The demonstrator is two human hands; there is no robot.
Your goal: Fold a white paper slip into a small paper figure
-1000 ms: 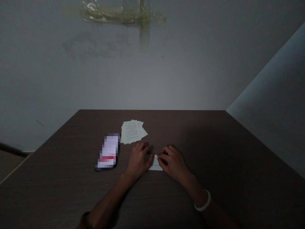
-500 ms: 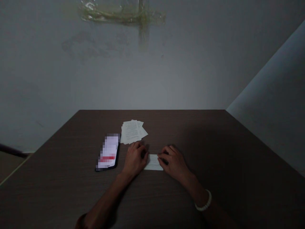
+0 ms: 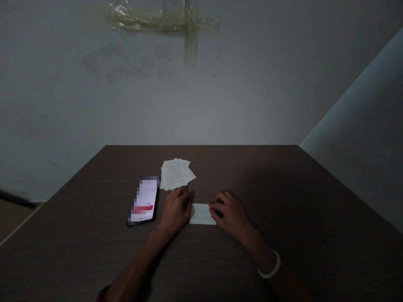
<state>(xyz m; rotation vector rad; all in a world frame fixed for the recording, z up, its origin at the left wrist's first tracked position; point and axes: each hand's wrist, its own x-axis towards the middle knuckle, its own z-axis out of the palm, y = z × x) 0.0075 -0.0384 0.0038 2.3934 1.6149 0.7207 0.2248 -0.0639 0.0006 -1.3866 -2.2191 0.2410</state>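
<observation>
A small white sheet of printed paper (image 3: 201, 214) lies flat on the dark wooden table (image 3: 220, 260), between my two hands. My right hand (image 3: 230, 213) has its thumb and forefinger on the right edge of the sheet, pinching it. Beside the left edge is my left hand (image 3: 175, 211), its fingers curled in and its thumb close along the paper. That left edge shows uncovered. Just beyond my left fingertips rests a loose pile of similar printed sheets (image 3: 174, 174), fanned unevenly.
To the left of my left hand lies a phone (image 3: 145, 199) with a lit, blurred screen. A grey wall (image 3: 252, 96) stands at the table's far edge, with yellowed tape (image 3: 163, 25) high on it. A pale bracelet (image 3: 273, 268) circles my right wrist.
My left hand has drawn slightly left off the sheet, uncovering its left edge. My right hand keeps its place at the right edge.
</observation>
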